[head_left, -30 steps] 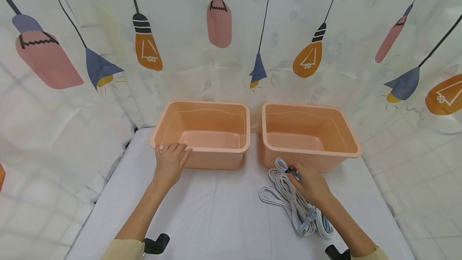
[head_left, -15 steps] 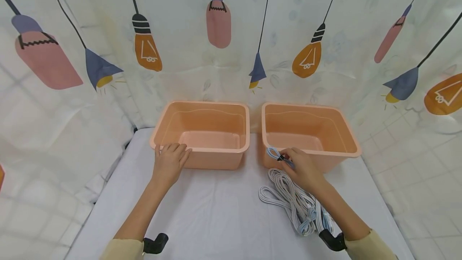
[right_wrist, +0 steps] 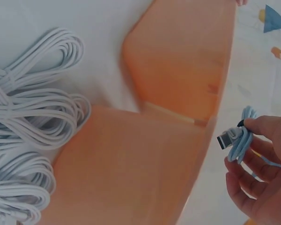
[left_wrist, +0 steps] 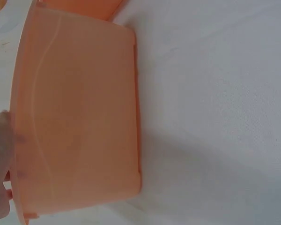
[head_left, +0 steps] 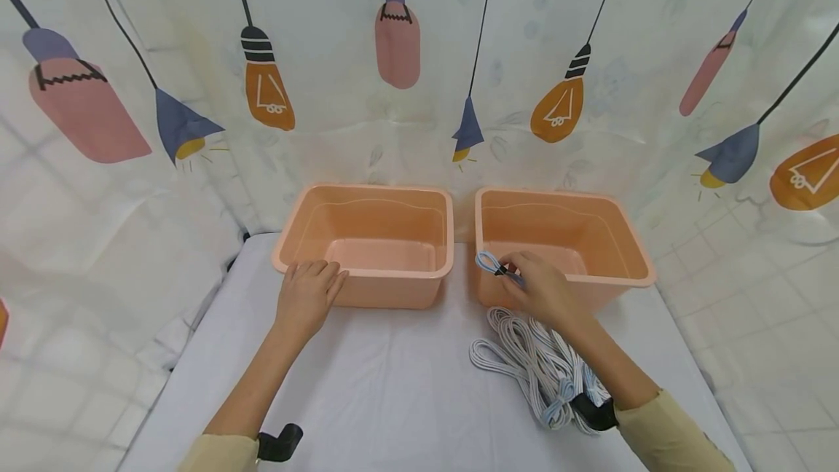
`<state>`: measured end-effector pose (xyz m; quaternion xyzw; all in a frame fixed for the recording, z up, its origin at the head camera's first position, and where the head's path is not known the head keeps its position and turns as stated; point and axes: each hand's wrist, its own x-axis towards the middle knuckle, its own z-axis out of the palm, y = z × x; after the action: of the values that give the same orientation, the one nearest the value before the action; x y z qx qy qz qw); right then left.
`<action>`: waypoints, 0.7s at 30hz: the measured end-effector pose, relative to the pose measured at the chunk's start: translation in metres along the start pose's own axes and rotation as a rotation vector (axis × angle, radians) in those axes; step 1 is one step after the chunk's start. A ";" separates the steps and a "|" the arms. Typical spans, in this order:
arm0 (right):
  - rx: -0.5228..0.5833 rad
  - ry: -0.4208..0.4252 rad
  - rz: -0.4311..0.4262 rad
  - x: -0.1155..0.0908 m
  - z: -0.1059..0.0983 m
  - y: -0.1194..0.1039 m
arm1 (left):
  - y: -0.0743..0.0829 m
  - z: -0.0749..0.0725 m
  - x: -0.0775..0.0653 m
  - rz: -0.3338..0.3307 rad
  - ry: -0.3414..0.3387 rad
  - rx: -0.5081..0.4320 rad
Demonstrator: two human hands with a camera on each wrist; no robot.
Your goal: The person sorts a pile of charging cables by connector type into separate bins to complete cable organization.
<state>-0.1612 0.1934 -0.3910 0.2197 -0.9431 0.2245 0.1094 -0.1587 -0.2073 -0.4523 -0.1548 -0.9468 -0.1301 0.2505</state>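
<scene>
My right hand pinches a small looped blue USB cable between thumb and fingers, over the front rim of the right peach plastic bin. A black tie binds the cable, and its metal USB plug sticks out. My left hand grips the front rim of the left peach plastic bin, fingers bent over the edge. On the cloth below my right hand lie several coiled white cables, some with blue parts, partly hidden by my forearm.
Both bins stand side by side on a white cloth-covered table, a narrow gap between them. Behind them hangs a curtain printed with lamps and bulbs. A black wrist mount overlaps the coiled cables.
My right hand has lifted the blue cable up and slightly left, from beside the coiled cables to the right bin's front rim. The left hand stays at its rim.
</scene>
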 end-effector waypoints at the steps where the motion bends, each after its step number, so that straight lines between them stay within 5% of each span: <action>1: -0.002 0.003 -0.003 0.002 0.000 0.000 | 0.000 0.000 0.000 0.007 0.002 0.000; 21: 0.046 -0.028 -0.009 0.058 -0.002 -0.010 | -0.001 -0.001 0.001 -0.011 -0.064 0.024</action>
<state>-0.2074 0.1647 -0.3679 0.2297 -0.9380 0.2427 0.0922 -0.1592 -0.2080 -0.4517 -0.1509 -0.9567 -0.1150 0.2210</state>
